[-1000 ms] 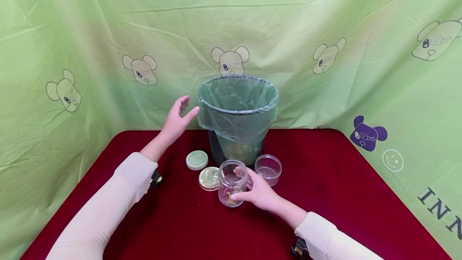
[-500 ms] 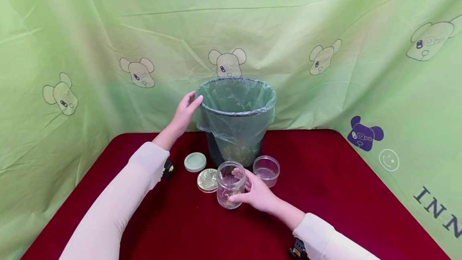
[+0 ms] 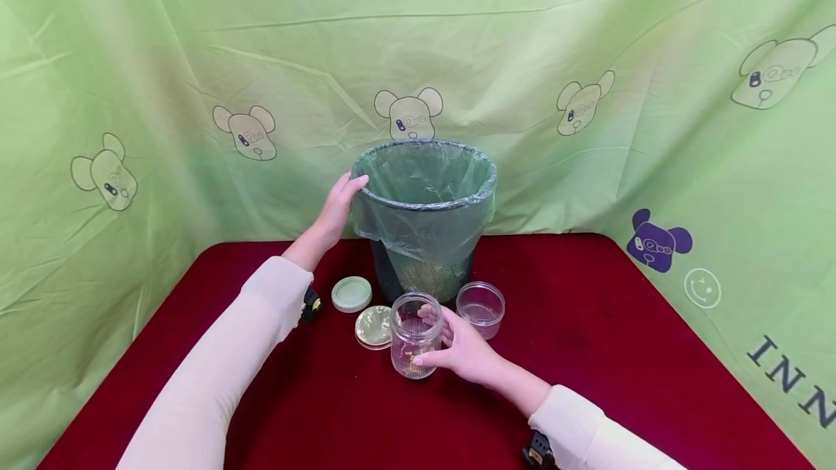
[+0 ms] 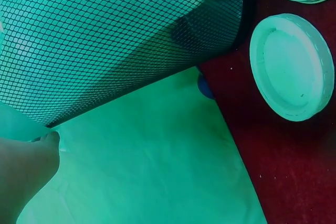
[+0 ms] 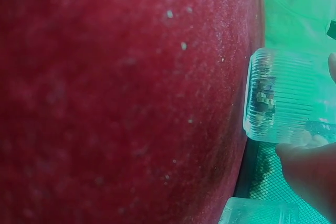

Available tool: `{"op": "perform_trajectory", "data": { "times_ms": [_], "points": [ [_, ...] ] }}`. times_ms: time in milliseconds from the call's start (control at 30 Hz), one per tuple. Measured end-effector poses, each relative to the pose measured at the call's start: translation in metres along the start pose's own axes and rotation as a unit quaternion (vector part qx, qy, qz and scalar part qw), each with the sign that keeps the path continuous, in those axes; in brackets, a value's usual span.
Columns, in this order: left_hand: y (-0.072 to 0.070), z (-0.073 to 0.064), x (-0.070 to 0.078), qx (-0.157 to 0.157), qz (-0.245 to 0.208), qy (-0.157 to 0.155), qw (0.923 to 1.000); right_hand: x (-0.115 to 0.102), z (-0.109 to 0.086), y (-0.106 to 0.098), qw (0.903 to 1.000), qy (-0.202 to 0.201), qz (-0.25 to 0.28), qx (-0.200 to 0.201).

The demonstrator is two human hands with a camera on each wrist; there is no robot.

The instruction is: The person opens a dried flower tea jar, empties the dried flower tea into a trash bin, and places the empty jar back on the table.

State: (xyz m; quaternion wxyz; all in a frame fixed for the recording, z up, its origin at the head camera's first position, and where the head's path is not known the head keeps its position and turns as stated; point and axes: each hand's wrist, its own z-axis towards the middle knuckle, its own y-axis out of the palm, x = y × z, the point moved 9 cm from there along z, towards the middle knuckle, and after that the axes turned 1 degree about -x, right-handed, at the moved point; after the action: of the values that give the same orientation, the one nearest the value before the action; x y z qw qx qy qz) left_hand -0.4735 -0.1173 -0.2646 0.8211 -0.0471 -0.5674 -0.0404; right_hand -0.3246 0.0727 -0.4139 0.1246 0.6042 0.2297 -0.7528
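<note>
A mesh trash bin (image 3: 424, 238) with a translucent green liner stands at the back middle. My left hand (image 3: 339, 203) grips its left rim, thumb over the edge; most of its fingers are hidden behind the rim. In the left wrist view, part of the left hand (image 4: 23, 174) shows against the bin's side. A ribbed clear glass jar (image 3: 413, 343) stands upright and lidless in front of the bin. My right hand (image 3: 466, 347) holds it from the right, thumb in front and fingers behind. Small yellowish bits lie in the jar (image 5: 278, 95), also seen in the right wrist view.
Left of the jar lie a pale green lid (image 3: 352, 294) and a round lid with whitish patches (image 3: 374, 327). A clear round tub (image 3: 481, 309) stands right of the bin's base. Red cloth (image 3: 326, 412) covers the table; green fabric (image 3: 313, 56) hangs behind.
My left hand has moved right to the bin's rim and taken hold of it. The right hand stays on the jar; the head view has shifted slightly.
</note>
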Motion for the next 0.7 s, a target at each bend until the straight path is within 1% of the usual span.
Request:
{"op": "perform_trajectory", "data": {
  "times_ms": [67, 200, 300, 433, 567, 700],
  "points": [
    [-0.0002, 0.0002, 0.0004, 0.004, 0.008, -0.002, 1.0000, -0.0009, 0.0005, -0.0006, 1.0000, 0.001, -0.007, 0.002],
    [-0.0005, 0.0004, -0.0025, 0.013, 0.016, -0.015, 0.9997, -0.0011, 0.0002, -0.0013, 0.9998, 0.010, -0.018, 0.006],
    [-0.0007, -0.0009, -0.0045, 0.022, 0.011, -0.021, 0.9995, -0.0009, -0.0008, -0.0010, 0.9996, 0.014, -0.024, 0.009],
    [0.0006, -0.0018, -0.0037, 0.032, -0.004, -0.017, 0.9993, 0.0003, 0.0000, -0.0012, 0.9993, 0.020, -0.027, 0.016],
    [0.0015, -0.0026, -0.0016, 0.037, -0.006, -0.014, 0.9992, 0.0002, 0.0008, -0.0014, 0.9994, 0.018, -0.020, 0.020],
    [0.0030, -0.0035, -0.0006, 0.032, -0.005, -0.016, 0.9993, -0.0030, 0.0000, -0.0038, 0.9994, 0.010, -0.019, 0.026]
  ]
}}
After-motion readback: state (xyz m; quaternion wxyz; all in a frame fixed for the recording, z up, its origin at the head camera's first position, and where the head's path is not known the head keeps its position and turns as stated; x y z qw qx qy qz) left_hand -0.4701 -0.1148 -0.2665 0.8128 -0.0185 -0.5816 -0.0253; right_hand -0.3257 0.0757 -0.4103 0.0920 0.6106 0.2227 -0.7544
